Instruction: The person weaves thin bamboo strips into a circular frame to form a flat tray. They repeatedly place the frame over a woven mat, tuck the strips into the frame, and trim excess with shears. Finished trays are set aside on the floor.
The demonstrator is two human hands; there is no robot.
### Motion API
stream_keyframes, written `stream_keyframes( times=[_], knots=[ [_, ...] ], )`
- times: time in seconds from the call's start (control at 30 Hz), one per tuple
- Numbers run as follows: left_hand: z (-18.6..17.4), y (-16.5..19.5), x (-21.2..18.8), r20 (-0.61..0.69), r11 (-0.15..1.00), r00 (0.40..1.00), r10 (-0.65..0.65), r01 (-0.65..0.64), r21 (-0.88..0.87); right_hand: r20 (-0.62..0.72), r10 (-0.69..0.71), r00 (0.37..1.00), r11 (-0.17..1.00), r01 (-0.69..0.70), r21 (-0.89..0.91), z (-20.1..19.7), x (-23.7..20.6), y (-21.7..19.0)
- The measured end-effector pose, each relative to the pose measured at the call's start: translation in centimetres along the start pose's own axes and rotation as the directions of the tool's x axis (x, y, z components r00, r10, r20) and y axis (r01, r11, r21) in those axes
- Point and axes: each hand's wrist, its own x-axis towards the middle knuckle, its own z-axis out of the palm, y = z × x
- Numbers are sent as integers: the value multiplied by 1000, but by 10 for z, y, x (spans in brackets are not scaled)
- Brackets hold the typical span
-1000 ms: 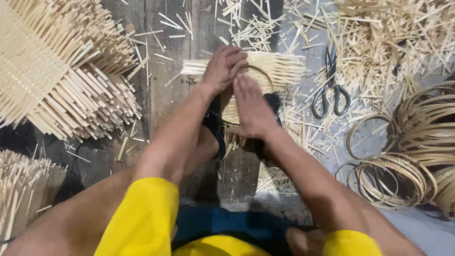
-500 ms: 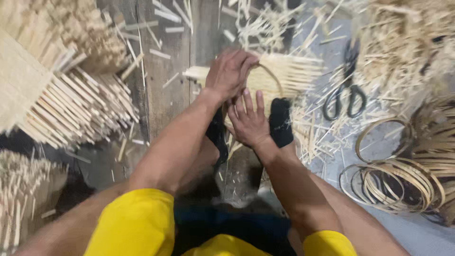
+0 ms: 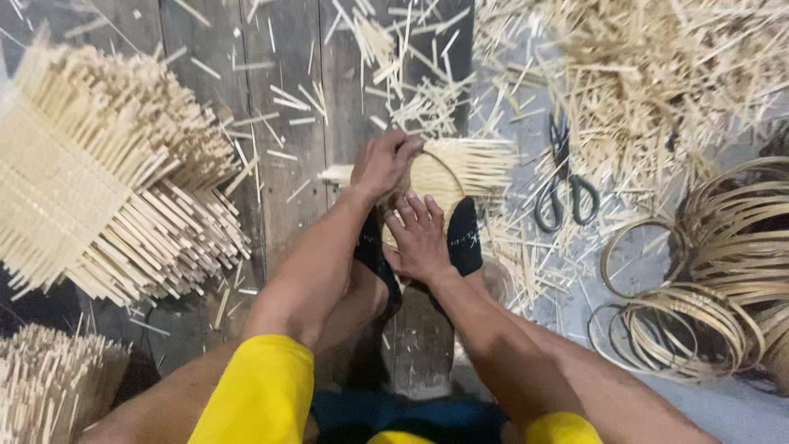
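A small woven bamboo mat (image 3: 460, 168) with a thin bamboo hoop on it lies on the floor between my feet, which are in black socks (image 3: 464, 234). My left hand (image 3: 385, 164) grips the mat's left rim, fingers curled over the hoop. Flat on the near part of the mat lies my right hand (image 3: 417, 234), fingers spread, pressing down. Loose strip ends stick out of the mat to the right and left.
Stacks of woven bamboo mats (image 3: 99, 189) fill the left side. Black scissors (image 3: 565, 185) lie right of the mat among scattered bamboo strips (image 3: 657, 74). A pile of bamboo hoops (image 3: 707, 279) sits at the right. The floor is dark wooden planks (image 3: 279, 123).
My right hand has slid toward me and opened flat on the mat. My left hand stays on the rim. The camera has shifted a little.
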Motion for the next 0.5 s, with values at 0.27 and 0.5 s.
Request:
stream_keyframes(
  times=[0.27,0.5],
  knots=[
    [2,-4,-4,-38,958,960,278,-274,78,-299,295,908,908,-169,383,-35,66,71],
    [10,-5,9,18,992,1000,25,-27,120,18,517,856,744,-459,486,-20,78,87]
  ],
)
